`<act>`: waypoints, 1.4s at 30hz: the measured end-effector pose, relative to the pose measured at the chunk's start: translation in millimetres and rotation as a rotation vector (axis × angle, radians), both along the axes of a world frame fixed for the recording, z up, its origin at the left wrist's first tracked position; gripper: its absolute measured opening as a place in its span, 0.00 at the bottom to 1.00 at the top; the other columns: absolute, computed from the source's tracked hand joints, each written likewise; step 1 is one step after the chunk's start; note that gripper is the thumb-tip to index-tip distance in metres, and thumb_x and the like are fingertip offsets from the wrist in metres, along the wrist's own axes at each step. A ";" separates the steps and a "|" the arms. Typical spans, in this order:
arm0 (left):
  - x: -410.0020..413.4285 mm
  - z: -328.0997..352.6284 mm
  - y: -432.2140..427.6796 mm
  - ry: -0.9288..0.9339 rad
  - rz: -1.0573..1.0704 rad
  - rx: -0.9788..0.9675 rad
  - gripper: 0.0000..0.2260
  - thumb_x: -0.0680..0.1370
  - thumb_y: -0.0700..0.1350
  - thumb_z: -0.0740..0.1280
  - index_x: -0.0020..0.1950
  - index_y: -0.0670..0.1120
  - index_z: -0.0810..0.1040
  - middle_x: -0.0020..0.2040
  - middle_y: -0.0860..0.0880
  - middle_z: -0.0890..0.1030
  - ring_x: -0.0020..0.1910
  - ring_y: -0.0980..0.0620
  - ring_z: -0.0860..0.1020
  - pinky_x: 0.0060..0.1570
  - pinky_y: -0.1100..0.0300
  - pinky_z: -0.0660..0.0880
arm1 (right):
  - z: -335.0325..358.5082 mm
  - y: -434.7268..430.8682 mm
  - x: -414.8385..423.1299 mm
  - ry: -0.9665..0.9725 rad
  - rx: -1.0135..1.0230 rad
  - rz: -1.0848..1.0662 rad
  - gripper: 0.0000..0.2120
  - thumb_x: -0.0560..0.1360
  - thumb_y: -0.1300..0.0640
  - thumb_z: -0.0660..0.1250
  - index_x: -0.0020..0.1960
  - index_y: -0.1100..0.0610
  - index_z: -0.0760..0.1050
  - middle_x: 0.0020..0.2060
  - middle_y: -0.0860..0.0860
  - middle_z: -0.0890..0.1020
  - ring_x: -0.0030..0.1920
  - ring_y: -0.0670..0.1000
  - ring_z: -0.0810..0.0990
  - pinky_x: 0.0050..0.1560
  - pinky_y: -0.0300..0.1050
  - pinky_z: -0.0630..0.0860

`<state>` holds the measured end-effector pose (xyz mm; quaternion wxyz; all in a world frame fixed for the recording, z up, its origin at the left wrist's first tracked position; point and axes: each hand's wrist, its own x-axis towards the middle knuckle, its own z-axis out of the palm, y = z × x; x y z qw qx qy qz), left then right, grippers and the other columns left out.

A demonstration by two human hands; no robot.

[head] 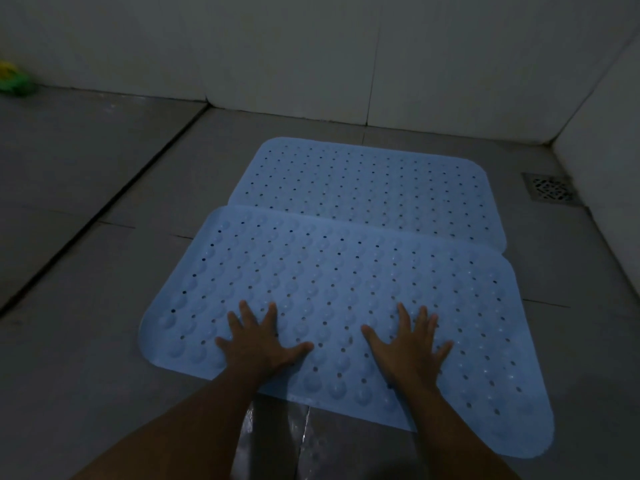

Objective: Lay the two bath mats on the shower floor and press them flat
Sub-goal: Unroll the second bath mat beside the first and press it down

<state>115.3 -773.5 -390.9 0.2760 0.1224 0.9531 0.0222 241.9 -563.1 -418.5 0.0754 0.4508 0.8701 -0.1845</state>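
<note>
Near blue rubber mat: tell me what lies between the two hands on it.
In the head view, only the near blue perforated rubber bath mat itself lies between the left hand and the right hand: a bare strip of holes and bumps.

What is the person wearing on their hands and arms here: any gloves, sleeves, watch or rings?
Nothing shows. The left hand and right hand are bare, without gloves, and no rings are visible in the dim light. The left forearm and right forearm are uncovered down to the frame edge: no sleeve, watch or bracelet in view.
</note>
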 end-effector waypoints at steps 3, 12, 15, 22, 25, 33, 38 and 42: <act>22.1 -0.9 -5.7 0.023 -0.001 0.018 0.54 0.60 0.82 0.54 0.77 0.58 0.38 0.77 0.41 0.33 0.76 0.35 0.38 0.70 0.30 0.46 | -3.1 -9.1 20.0 0.008 0.039 -0.018 0.46 0.67 0.21 0.48 0.78 0.43 0.43 0.78 0.52 0.41 0.77 0.54 0.36 0.73 0.66 0.36; 23.6 6.7 -0.4 0.350 -0.001 0.074 0.42 0.67 0.79 0.48 0.68 0.51 0.66 0.70 0.41 0.65 0.70 0.40 0.63 0.70 0.34 0.55 | 6.2 0.3 26.7 0.062 0.120 -0.116 0.44 0.68 0.22 0.51 0.76 0.44 0.52 0.78 0.55 0.50 0.78 0.55 0.44 0.72 0.69 0.40; 0.7 3.2 10.5 0.253 0.109 0.089 0.50 0.63 0.81 0.50 0.76 0.52 0.54 0.77 0.40 0.51 0.76 0.36 0.50 0.70 0.31 0.48 | 4.1 18.7 30.7 -0.026 0.016 -0.141 0.52 0.63 0.18 0.50 0.78 0.44 0.40 0.78 0.56 0.39 0.77 0.58 0.36 0.71 0.70 0.38; -11.6 -4.7 16.6 -0.008 0.151 0.090 0.56 0.56 0.84 0.51 0.76 0.61 0.34 0.75 0.46 0.27 0.74 0.40 0.30 0.66 0.26 0.39 | -1.5 18.3 34.5 -0.102 -0.008 -0.105 0.54 0.62 0.17 0.44 0.77 0.46 0.33 0.76 0.57 0.34 0.76 0.58 0.32 0.71 0.68 0.34; -8.8 -5.3 13.8 -0.024 0.150 0.092 0.57 0.55 0.84 0.52 0.76 0.61 0.34 0.75 0.46 0.26 0.74 0.39 0.29 0.66 0.25 0.40 | -4.8 15.6 38.3 -0.079 0.016 -0.105 0.53 0.63 0.18 0.44 0.77 0.46 0.33 0.77 0.56 0.34 0.76 0.57 0.31 0.71 0.68 0.34; 1.8 2.3 8.2 -0.040 0.146 0.105 0.56 0.56 0.83 0.54 0.76 0.61 0.35 0.75 0.46 0.27 0.74 0.40 0.30 0.66 0.26 0.39 | -9.2 8.5 44.9 -0.085 0.023 -0.117 0.52 0.63 0.17 0.42 0.77 0.45 0.34 0.77 0.56 0.34 0.76 0.57 0.31 0.72 0.68 0.36; 3.1 4.6 7.4 -0.053 0.136 0.099 0.56 0.57 0.83 0.54 0.76 0.61 0.35 0.75 0.46 0.27 0.74 0.40 0.30 0.66 0.26 0.39 | -6.8 6.1 47.0 -0.079 0.019 -0.115 0.52 0.64 0.18 0.42 0.77 0.46 0.34 0.77 0.56 0.34 0.76 0.57 0.31 0.71 0.68 0.34; 1.7 6.0 9.7 -0.074 0.143 0.092 0.56 0.57 0.83 0.54 0.76 0.61 0.35 0.75 0.47 0.26 0.74 0.40 0.29 0.65 0.26 0.39 | -5.7 7.0 46.8 -0.068 0.011 -0.117 0.52 0.64 0.18 0.42 0.77 0.45 0.34 0.77 0.56 0.34 0.75 0.57 0.30 0.71 0.68 0.32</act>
